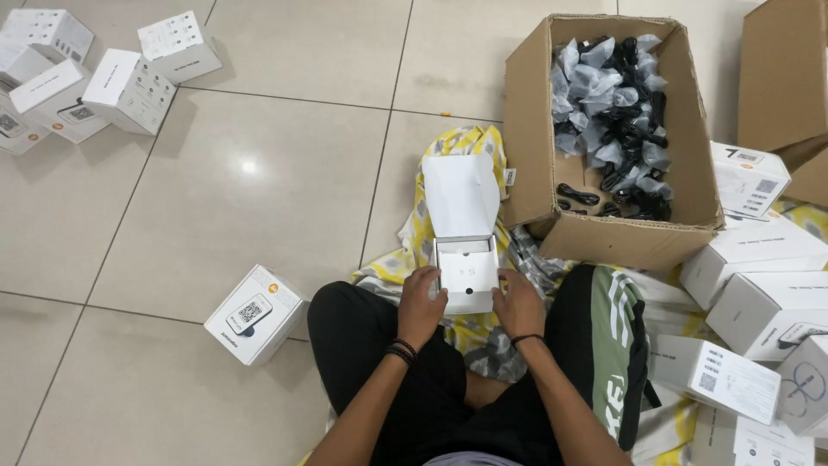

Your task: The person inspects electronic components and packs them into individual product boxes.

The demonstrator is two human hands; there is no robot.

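Note:
A small white box (467, 274) rests on my lap over a yellow patterned cloth (457, 147), its lid flap (461, 195) standing open away from me. A white insert shows inside it. My left hand (420, 304) grips the box's left side, with dark bands on that wrist. My right hand (517, 304) holds the right side, a thin band on its wrist.
An open cardboard box (604, 233) of black cables in plastic bags stands ahead to the right. Several closed white boxes (759, 302) pile at my right, one white box (254, 314) lies at my left knee, and more white boxes (95, 78) sit far left on the tiled floor.

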